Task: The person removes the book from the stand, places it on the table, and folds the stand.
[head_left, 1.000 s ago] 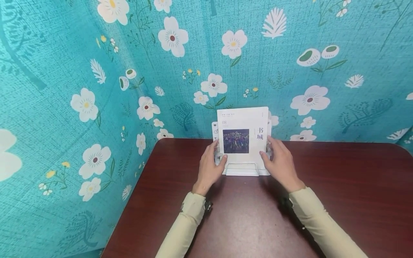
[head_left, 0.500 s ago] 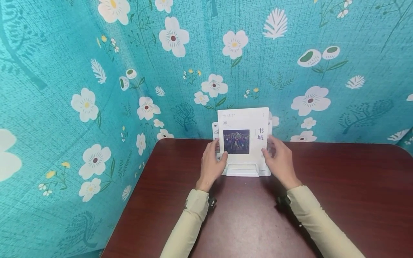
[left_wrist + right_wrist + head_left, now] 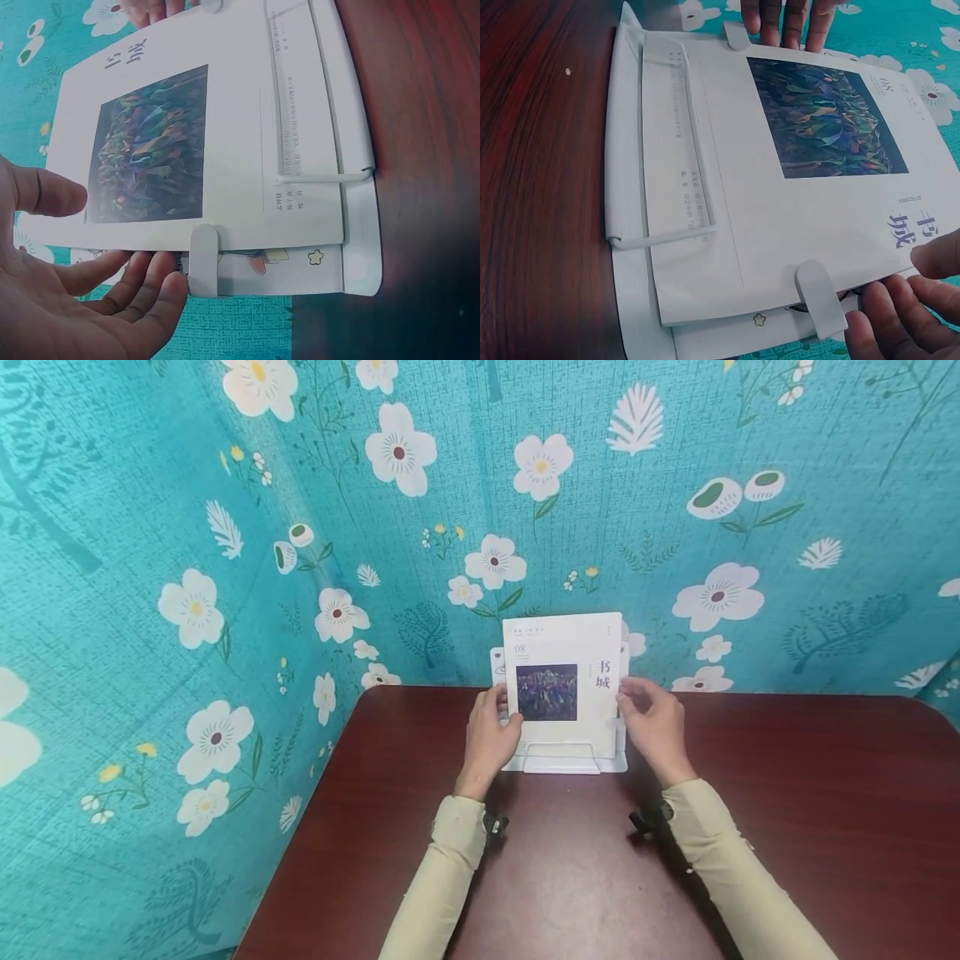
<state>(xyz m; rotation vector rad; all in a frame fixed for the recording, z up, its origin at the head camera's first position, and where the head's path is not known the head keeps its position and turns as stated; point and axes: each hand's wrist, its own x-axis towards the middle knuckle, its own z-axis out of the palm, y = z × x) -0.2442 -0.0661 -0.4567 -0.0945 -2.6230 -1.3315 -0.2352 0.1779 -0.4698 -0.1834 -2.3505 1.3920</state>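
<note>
A white book (image 3: 555, 735) with a dark square picture on its cover leans upright on a white book stand (image 3: 615, 766). The stand's wire bar (image 3: 322, 178) crosses the lower cover. Rounded side clips (image 3: 821, 296) lap over both edges of the book. At the left edge my left hand (image 3: 491, 739) holds the book, thumb at the front and fingers curled around the side beside a clip. On the opposite side my right hand (image 3: 658, 727) pinches the book's edge, its thumb tip by the purple characters and its fingertips partly hidden underneath.
The stand is on a dark red-brown table (image 3: 787, 793), near its back edge. Behind hangs a turquoise floral cloth (image 3: 450, 485), which also covers the left side. A printed white panel (image 3: 300, 270) shows behind the book.
My right hand has shifted, its thumb moving from the front of the cover out to the book's edge. My left hand stays at the left edge, and the book remains on the stand.
</note>
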